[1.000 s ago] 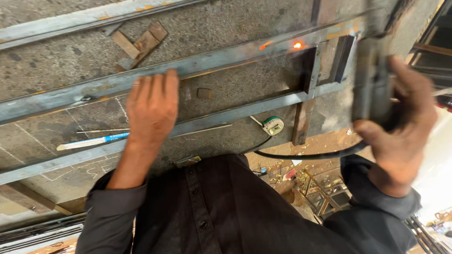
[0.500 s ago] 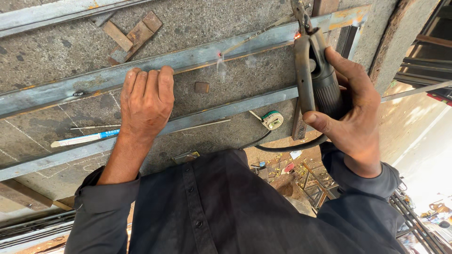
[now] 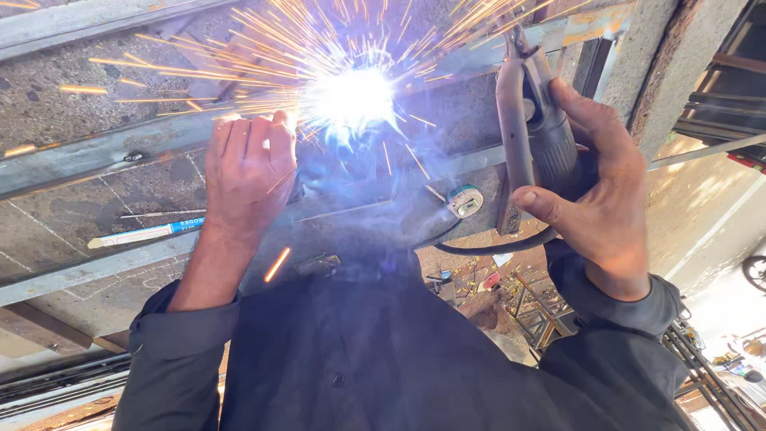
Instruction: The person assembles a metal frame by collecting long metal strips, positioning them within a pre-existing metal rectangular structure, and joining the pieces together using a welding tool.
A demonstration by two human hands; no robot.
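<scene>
Sparks (image 3: 347,96) burst out bright and white from one spot on the upper steel bar (image 3: 120,152) of the metal frame. We take that bar as our landmark. Our left hand (image 3: 247,172) lies flat and spread on this bar, just beside the sparks, pressing it down and not gripping anything. Our right hand (image 3: 598,191) is on the other side of the sparks, fingers wrapped tight round the dark welding holder (image 3: 538,132). The holder's tip points toward the bar near the bright spot, but the glare hides the rod end. A black cable (image 3: 495,243) hangs from the holder and runs below the bar.

We think the weld at this spot is under way right now, not finished. Blue smoke drifts just below the bar. We cannot tell how much of the joint is filled, because the light covers it.

Below the bar runs a second steel bar (image 3: 88,271). Between the two, on the grey concrete floor (image 3: 48,112), lie a white and blue marker (image 3: 144,234) and a small round tape measure (image 3: 465,200). How many other joints are left we cannot see.
</scene>
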